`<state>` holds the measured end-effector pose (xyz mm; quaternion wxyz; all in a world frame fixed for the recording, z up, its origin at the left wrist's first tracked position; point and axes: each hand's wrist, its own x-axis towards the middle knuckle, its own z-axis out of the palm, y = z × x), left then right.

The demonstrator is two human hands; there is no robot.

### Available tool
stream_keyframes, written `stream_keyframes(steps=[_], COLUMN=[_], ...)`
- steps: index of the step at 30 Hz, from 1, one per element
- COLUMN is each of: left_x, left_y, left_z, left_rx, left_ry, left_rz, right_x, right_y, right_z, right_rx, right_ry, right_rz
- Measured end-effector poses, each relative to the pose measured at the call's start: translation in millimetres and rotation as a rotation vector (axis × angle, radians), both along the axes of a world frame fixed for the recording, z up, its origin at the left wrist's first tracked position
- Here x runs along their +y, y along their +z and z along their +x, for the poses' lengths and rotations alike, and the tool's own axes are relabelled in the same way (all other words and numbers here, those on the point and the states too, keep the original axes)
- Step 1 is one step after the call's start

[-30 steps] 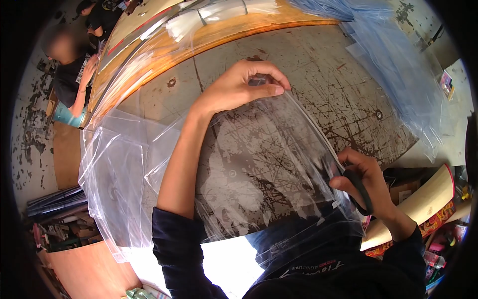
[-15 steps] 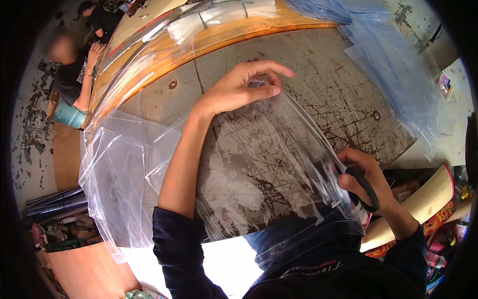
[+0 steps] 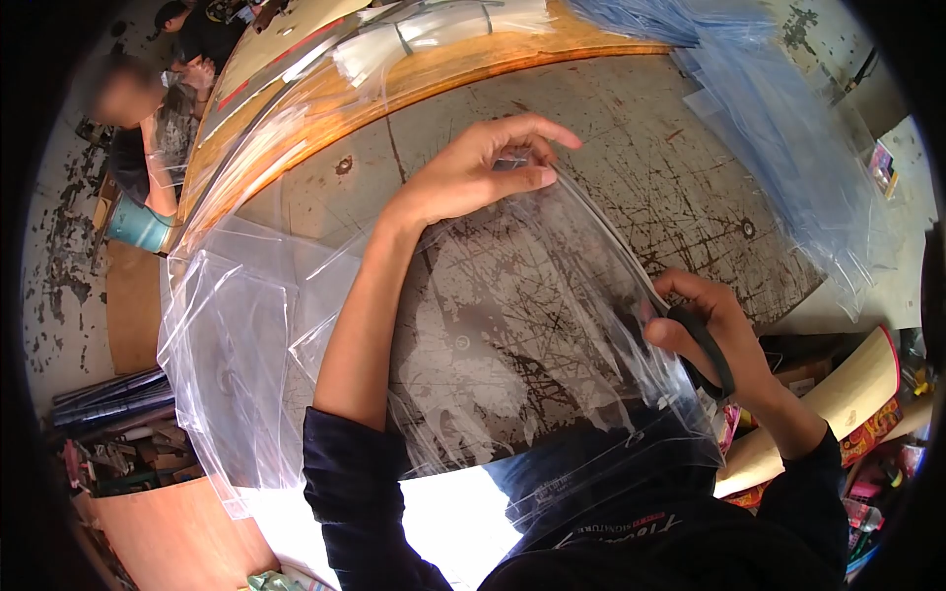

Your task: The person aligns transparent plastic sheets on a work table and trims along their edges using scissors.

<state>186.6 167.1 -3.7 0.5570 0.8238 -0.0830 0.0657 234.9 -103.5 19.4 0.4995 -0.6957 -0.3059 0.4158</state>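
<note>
A clear plastic sheet (image 3: 483,325) hangs between my hands and drapes toward my body. My left hand (image 3: 483,172) is closed on its top edge, thumb against curled fingers, with the index finger stretched out to the right. Lower down on the right, my right hand (image 3: 714,330) is at the sheet's right edge, thumb and index finger close to it. Black-handled scissors (image 3: 711,357) sit in that hand; one handle loop shows, and the blades cannot be made out. To the left of my left forearm lie more folded clear plastic pieces (image 3: 232,355).
A scratched grey tabletop (image 3: 680,197) lies under the sheet, with a wooden strip (image 3: 473,74) behind it. Bluish plastic sheets (image 3: 778,148) drape over the right side. Bundled clear strips (image 3: 434,39) lie at the back. Two people are at the upper left.
My right hand has moved up and left along the sheet's edge with the scissors. The left hand stays in place. The nearer person at upper left has raised their hands, with something see-through near them.
</note>
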Motion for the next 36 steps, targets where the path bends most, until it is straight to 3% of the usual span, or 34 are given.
stream_keyframes(steps=[12,15,16,18,22,24,28,31,34,36], left_x=[-5.6,-7.9,-8.1,-7.1,-17.3,-24.0,-28.4,-19.6,4.8,13.5], left_y=[4.9,5.6,3.2,-0.6,-2.1,0.5,0.5,1.8,40.4,93.7], left_z=[0.2,2.3,3.6,7.7,10.0,8.2,9.1,6.9,-11.5,-45.6], left_rx=[0.024,0.045,0.041,0.022,0.003,0.029,0.041,-0.199,-0.486,-0.735], left_ry=[0.022,0.057,0.055,0.086,0.232,0.379,0.592,0.765,0.825,0.88], left_rz=[-0.059,-0.109,-0.106,-0.031,-0.013,0.317,0.096,-0.161,-0.041,0.224], right_x=[-11.0,-19.4,-20.3,-23.7,-17.4,-16.8,-16.0,-16.8,-18.5,-20.4], right_y=[12.1,11.4,10.5,9.8,8.5,2.1,-17.6,-13.5,-18.6,-23.5], right_z=[8.4,26.7,30.4,38.3,31.4,24.6,18.3,20.8,20.1,20.7], right_rx=[0.034,-0.395,-0.399,-0.682,-0.726,-0.843,-1.013,-0.98,-0.989,-0.995], right_ry=[-0.187,-0.246,-0.249,-0.252,-0.327,-0.342,-0.406,-0.369,-0.368,-0.371], right_rz=[-0.046,-0.237,-0.234,-0.254,-0.256,-0.258,-0.209,-0.23,-0.176,-0.151])
